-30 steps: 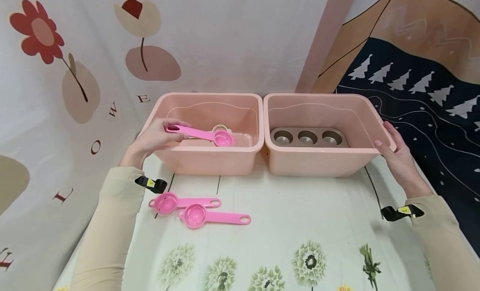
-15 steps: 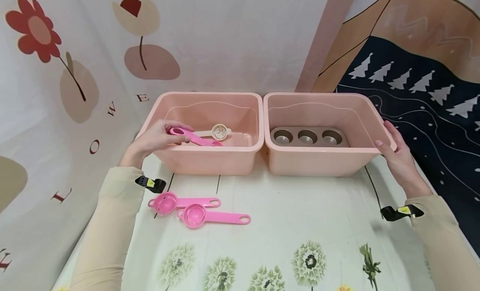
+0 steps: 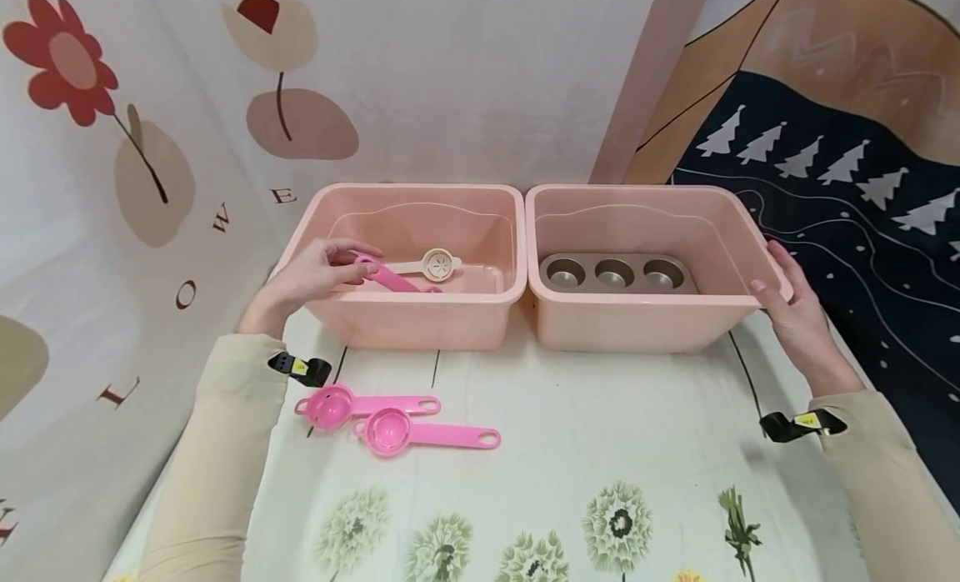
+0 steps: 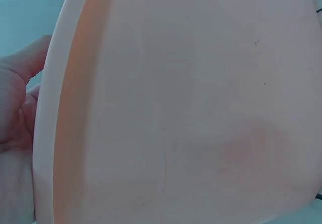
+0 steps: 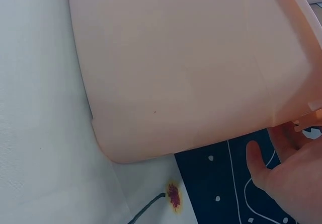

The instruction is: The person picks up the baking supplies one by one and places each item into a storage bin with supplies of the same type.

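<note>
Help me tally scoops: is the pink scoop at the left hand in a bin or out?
In, at least partly: the pink scoop extends behind the left bin's front wall.

Place: indoor, fabric-lined desk corner of homely look; exact room type remaining uncertain. Pale wall cloth (image 3: 450, 82), bearing red flowers and lettering, is filling the upper left of the frame. Dark-blue tree-printed fabric (image 3: 832, 253) is bordering the right side. Cloth-covered desk (image 3: 600, 423), flower-printed, is occupying lower centre. Kitchenware is showing: muffin tin (image 3: 627, 273), right of centre; pink egg separators (image 3: 427, 433), lower left.
</note>
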`<state>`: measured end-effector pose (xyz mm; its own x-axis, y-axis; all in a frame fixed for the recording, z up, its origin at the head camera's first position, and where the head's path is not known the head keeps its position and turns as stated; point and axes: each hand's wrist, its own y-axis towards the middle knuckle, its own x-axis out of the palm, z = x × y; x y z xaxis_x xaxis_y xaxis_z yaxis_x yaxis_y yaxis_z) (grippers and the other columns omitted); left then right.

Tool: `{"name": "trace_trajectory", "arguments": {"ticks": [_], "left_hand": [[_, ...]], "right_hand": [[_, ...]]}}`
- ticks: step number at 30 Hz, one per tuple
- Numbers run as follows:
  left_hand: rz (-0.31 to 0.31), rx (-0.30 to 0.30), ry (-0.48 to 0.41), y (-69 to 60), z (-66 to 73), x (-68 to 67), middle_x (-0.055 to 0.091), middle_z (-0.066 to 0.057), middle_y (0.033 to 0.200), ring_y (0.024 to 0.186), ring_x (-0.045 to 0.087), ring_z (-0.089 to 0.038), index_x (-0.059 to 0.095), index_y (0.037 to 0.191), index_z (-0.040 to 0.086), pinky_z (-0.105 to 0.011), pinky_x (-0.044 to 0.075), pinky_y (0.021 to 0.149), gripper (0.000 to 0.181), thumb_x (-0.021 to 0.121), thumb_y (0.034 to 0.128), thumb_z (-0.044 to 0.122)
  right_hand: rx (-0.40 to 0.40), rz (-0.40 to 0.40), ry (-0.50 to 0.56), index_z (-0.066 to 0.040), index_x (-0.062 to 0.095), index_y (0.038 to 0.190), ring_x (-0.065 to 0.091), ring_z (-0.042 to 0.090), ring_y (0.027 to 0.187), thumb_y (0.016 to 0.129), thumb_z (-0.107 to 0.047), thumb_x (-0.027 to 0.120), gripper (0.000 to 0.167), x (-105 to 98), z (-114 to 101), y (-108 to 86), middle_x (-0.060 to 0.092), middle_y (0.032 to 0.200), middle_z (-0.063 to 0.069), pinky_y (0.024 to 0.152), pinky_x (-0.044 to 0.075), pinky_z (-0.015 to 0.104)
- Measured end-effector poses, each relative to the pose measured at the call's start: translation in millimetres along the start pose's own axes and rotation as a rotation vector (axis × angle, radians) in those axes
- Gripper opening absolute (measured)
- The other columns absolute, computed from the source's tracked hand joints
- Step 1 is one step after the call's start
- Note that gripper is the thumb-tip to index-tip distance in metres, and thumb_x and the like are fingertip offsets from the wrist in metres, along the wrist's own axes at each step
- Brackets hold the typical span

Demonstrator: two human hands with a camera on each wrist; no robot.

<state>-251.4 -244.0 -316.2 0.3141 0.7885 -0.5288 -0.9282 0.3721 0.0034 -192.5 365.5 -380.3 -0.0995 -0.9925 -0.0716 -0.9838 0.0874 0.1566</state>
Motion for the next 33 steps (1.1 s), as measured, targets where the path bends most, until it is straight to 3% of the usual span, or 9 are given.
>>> {"name": "trace_trajectory", "arguments": {"ticks": [7, 16, 21, 27, 33], "left_hand": [[-0.017, 0.008, -0.069, -2.2, 1.5, -7.1, 0.064, -0.019, 0.114, 0.092, 0.065, -0.007, 0.052, 0.129, -0.011, -0.024, 0.053, 0.080, 0.040, 0.059, 0.0966, 0.010], [0.010, 0.015, -0.035, -9.7, 9.6, -17.2, 0.065, -0.015, 0.115, 0.098, 0.065, -0.014, 0.055, 0.125, -0.008, -0.026, 0.053, 0.081, 0.035, 0.061, 0.0954, 0.009], [-0.021, 0.029, -0.020, -17.1, 12.5, -19.1, 0.064, -0.019, 0.117, 0.100, 0.065, -0.014, 0.053, 0.127, -0.008, -0.026, 0.052, 0.082, 0.037, 0.060, 0.0963, 0.011], [-0.028, 0.017, -0.046, -22.9, 10.1, -17.5, 0.067, -0.008, 0.113, 0.099, 0.065, -0.010, 0.054, 0.127, -0.006, -0.028, 0.052, 0.084, 0.036, 0.060, 0.0963, 0.012], [-0.015, 0.064, -0.055, -32.5, 6.4, -20.1, 0.068, -0.003, 0.109, 0.101, 0.065, -0.012, 0.056, 0.125, -0.006, -0.026, 0.051, 0.085, 0.033, 0.060, 0.0955, 0.007]], "right_hand": [[-0.001, -0.010, 0.023, -0.025, 0.020, 0.155, 0.029, 0.012, 0.132, 0.099, -0.005, 0.051, 0.067, 0, 1, 0.5, 0.023, 0.153, 0.006, 0.095, 0.032, 0.009], [-0.018, -0.020, 0.075, -0.024, 0.021, 0.155, 0.031, 0.014, 0.130, 0.099, -0.002, 0.050, 0.067, 0, -2, -0.7, 0.024, 0.151, 0.006, 0.087, 0.036, 0.009], [-0.021, -0.032, 0.082, -0.022, 0.019, 0.155, 0.030, 0.015, 0.129, 0.099, -0.002, 0.049, 0.067, -1, -1, -1.1, 0.023, 0.151, 0.007, 0.086, 0.037, 0.009], [-0.027, -0.040, 0.086, -0.021, 0.017, 0.155, 0.029, 0.016, 0.130, 0.099, -0.002, 0.048, 0.067, 0, 0, -0.8, 0.021, 0.152, 0.008, 0.087, 0.036, 0.010], [-0.025, -0.045, 0.070, -0.023, 0.017, 0.155, 0.029, 0.016, 0.131, 0.100, -0.004, 0.049, 0.067, 1, 1, 0.0, 0.020, 0.152, 0.008, 0.087, 0.036, 0.010]]}}
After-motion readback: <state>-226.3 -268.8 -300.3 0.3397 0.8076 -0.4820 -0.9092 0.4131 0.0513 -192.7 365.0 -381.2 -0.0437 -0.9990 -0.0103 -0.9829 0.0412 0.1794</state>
